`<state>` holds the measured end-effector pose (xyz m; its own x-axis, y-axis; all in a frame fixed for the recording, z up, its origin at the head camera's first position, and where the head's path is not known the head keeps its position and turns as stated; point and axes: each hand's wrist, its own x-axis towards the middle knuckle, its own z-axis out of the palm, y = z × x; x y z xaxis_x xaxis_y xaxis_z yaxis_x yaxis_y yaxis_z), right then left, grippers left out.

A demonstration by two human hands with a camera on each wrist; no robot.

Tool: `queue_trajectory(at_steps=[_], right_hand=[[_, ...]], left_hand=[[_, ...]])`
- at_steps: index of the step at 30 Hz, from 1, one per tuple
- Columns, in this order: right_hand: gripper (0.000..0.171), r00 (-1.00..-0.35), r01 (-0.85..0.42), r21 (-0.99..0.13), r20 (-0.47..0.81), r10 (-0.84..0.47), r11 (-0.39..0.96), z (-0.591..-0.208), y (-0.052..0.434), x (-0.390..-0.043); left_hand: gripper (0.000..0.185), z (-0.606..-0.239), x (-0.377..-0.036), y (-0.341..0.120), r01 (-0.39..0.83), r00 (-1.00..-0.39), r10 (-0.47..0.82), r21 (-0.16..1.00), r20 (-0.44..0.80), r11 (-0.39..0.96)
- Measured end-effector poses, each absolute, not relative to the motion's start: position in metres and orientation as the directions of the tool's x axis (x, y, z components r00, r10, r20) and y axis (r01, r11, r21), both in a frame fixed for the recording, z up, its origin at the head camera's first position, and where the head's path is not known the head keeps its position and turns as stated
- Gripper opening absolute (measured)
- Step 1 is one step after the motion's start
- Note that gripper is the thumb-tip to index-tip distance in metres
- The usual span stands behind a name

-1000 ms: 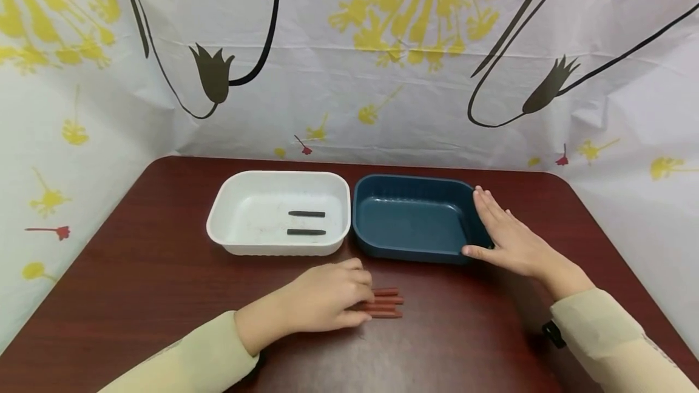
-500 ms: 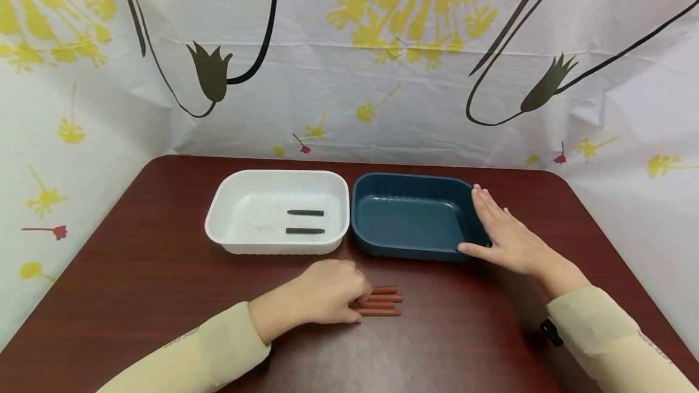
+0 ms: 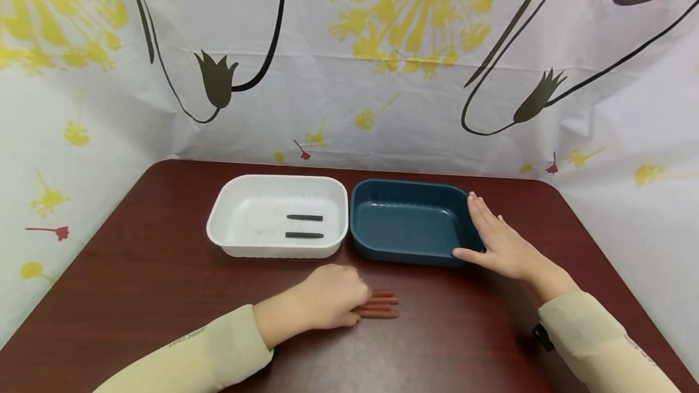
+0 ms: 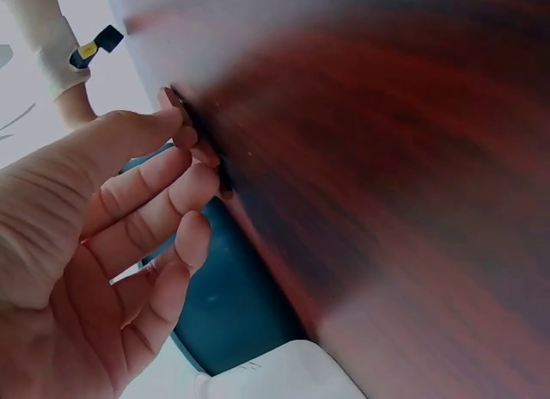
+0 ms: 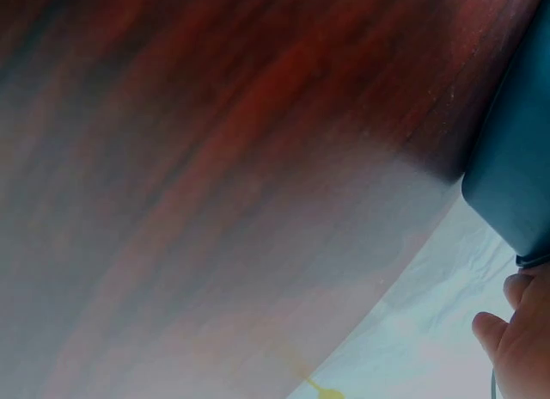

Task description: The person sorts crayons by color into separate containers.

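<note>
On the dark red table (image 3: pixel 136 284), a white tray (image 3: pixel 240 241) sits left of a blue tray (image 3: pixel 406 253). The right hand (image 3: pixel 499 241) lies flat, fingers straight, against the blue tray's right rim. Near them, the left hand (image 3: pixel 330 303), fingers curled, seemingly pinches short reddish-brown sticks (image 3: pixel 382 307), lying left-to-right, side by side.

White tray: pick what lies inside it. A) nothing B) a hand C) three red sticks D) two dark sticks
D: the white tray holds two dark sticks lying side by side, while the red sticks lie on the table under the left hand's fingertips, and the right hand rests against the blue tray.
</note>
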<state>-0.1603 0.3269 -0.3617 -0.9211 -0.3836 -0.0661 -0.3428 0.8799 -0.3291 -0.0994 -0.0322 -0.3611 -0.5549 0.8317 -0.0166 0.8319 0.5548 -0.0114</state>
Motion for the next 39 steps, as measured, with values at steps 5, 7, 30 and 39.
queue_trajectory(at_steps=[5, 7, 30, 39], right_hand=[[0.11, -0.923, -0.343, -0.321, -0.061, -0.381, 0.883, -0.363, 0.327, -0.159], [0.11, -0.924, -0.34, -0.318, -0.061, -0.377, 0.885, -0.363, 0.327, -0.159], [0.11, -0.924, -0.35, -0.321, -0.037, -0.381, 0.88, -0.363, 0.327, -0.157], [0.11, -0.925, -0.35, -0.315, -0.035, -0.379, 0.882, -0.362, 0.327, -0.156]], left_hand=[[0.022, -0.362, -0.093, -0.031, 0.839, -0.529, 0.846, -0.11, 0.061, 0.533], [0.022, -0.361, -0.091, -0.031, 0.839, -0.523, 0.848, -0.129, 0.084, 0.529], [0.018, -0.343, -0.116, -0.041, 0.807, -0.589, 0.784, 0.089, 0.197, 0.584], [0.011, -0.329, -0.133, -0.036, 0.812, -0.583, 0.767, 0.154, 0.269, 0.563]])
